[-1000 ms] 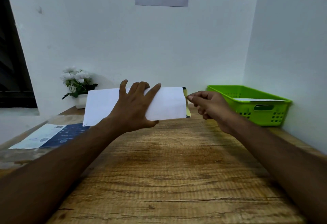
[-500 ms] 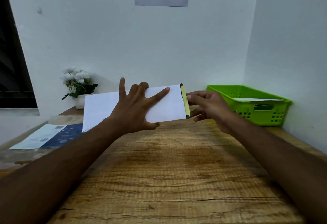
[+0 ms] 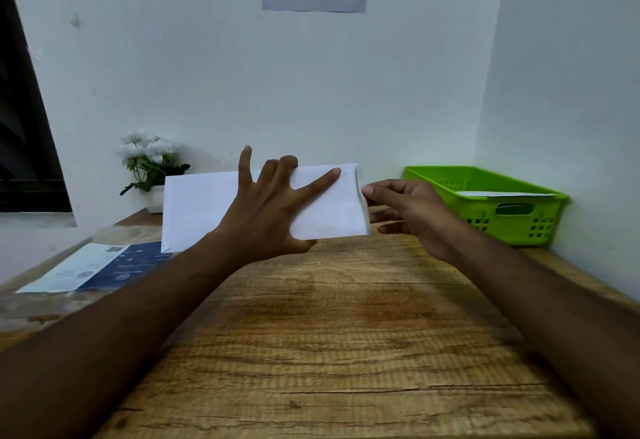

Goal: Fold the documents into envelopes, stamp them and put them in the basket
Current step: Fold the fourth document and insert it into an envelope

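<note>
Left grip (image 3: 266,216) holds the white envelope (image 3: 194,210) up over the counter (image 3: 346,334), fingers spread wide, two curled over its top. Right grip (image 3: 412,210) touches its right end, maybe pinching it. Green basket (image 3: 502,227) sits near, at the right.

We see the envelope (image 3: 207,206) changed at its 3 o'clock end: the yellow strip that showed there half a second ago is covered, and the flap (image 3: 360,196) now lies folded over, white. The left hand (image 3: 266,216) has stretched its index finger (image 3: 322,178) further toward 3 o'clock, near the fold. The right hand (image 3: 412,210) has loosened from its pinch; its fingers are straighter and its thumb (image 3: 367,190) touches the folded edge.
</note>
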A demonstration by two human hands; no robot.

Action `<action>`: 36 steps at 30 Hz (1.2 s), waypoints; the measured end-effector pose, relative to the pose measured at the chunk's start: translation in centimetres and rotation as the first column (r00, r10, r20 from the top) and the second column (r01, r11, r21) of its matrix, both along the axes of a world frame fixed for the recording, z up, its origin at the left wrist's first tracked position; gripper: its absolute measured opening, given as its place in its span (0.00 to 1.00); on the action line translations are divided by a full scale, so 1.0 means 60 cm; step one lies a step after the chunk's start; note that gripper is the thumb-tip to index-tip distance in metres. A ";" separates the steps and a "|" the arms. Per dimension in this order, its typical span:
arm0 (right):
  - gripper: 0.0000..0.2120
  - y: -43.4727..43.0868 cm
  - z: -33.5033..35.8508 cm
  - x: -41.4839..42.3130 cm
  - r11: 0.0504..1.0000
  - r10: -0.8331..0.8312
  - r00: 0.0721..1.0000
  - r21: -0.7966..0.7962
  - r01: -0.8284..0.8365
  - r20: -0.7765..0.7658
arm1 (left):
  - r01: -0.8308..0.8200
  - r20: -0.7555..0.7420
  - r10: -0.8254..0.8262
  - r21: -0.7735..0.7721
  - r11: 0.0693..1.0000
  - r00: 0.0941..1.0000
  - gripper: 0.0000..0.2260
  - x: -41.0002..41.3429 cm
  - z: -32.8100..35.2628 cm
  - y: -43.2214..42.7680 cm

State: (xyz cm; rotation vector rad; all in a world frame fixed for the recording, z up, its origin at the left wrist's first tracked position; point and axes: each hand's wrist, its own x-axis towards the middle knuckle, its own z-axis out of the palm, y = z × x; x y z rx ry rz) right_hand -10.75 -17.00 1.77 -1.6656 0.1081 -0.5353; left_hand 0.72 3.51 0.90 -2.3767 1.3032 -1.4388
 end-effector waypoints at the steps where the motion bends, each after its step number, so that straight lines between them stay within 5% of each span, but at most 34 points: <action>1: 0.05 0.000 0.000 0.000 1.000 0.000 1.000 0.005 0.000 0.001 | 0.006 -0.002 -0.006 0.001 1.000 1.000 0.43 -0.002 0.001 0.000; 11: 0.07 -0.003 0.002 0.000 0.998 -0.047 0.998 0.045 0.046 0.033 | 0.062 0.047 -0.064 0.026 0.998 0.997 0.40 -0.016 0.006 -0.008; 25: 0.17 -0.006 -0.002 0.001 0.957 0.283 0.957 0.046 -0.286 0.063 | -0.013 0.000 0.013 -0.055 0.998 1.000 0.44 -0.002 0.017 0.011; 32: 0.10 0.011 0.005 0.001 0.971 0.195 0.947 0.083 -0.222 0.256 | 0.145 0.178 -0.075 -0.421 0.896 0.981 0.31 -0.024 0.041 0.015; 36: 0.09 0.027 0.004 0.003 0.976 0.129 0.927 0.119 -0.181 0.353 | 0.146 0.131 -0.094 -0.475 0.868 0.987 0.26 -0.028 0.043 0.013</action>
